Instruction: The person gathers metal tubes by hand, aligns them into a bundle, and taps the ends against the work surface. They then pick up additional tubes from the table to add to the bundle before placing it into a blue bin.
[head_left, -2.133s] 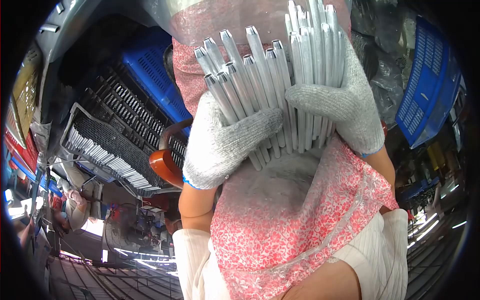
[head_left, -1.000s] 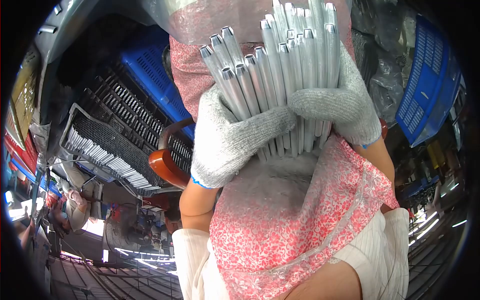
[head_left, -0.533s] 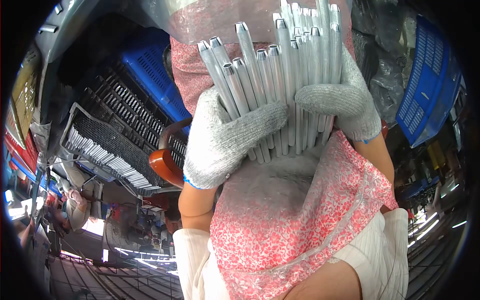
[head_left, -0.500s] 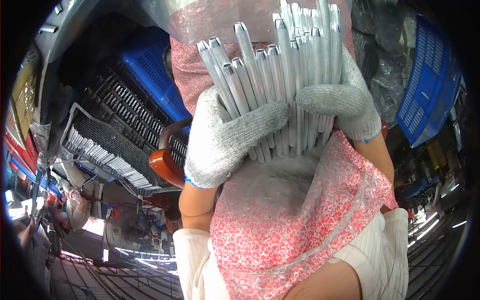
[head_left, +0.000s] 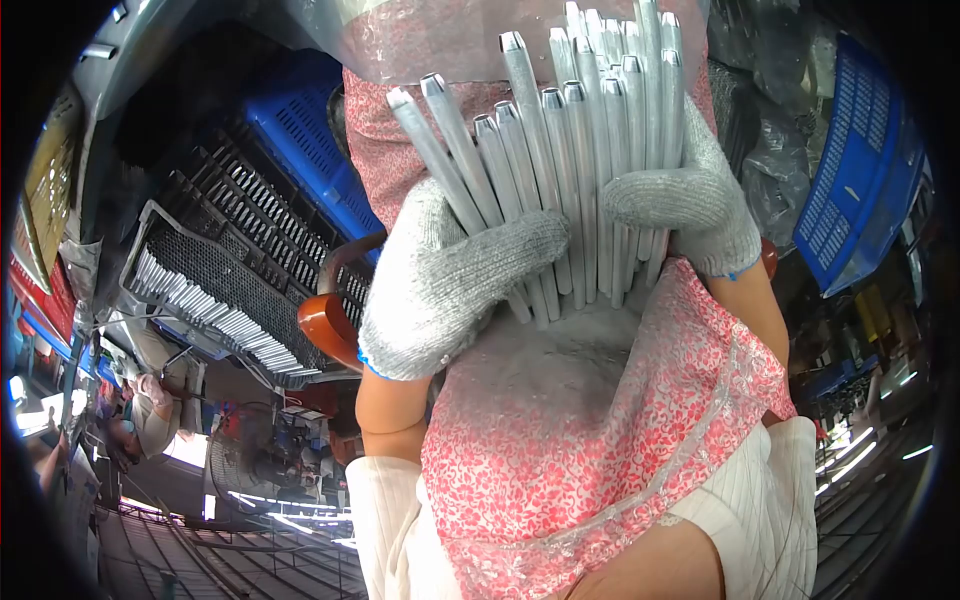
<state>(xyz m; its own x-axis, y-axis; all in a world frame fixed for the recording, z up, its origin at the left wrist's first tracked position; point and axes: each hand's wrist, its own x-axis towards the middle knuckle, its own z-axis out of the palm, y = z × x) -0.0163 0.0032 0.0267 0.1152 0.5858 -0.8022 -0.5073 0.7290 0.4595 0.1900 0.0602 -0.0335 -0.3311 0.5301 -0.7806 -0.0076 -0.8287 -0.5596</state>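
Note:
My left hand [head_left: 455, 270], in a grey knit glove, grips a fanned bunch of silvery metal tubes [head_left: 530, 135] with its thumb across their front. My right hand [head_left: 675, 205], gloved alike, closes round the right part of the bunch, its thumb pointing left. The fingers of both hands are mostly hidden behind the tubes. The upper tube ends are tapered and uneven in height. Below, the lower ends hang over a grey-dusted patch of the pink floral apron [head_left: 560, 480].
At left are a blue plastic basket [head_left: 310, 150] and a dark crate holding many similar tubes [head_left: 215, 315]. Another blue basket [head_left: 845, 160] stands at right. An orange-brown curved armrest [head_left: 328, 325] is beside my left forearm. A person [head_left: 150, 400] is far left.
My left hand has shifted slightly left and down. The tubes at the left and middle have changed position and spread differently. My right hand has moved a little right.

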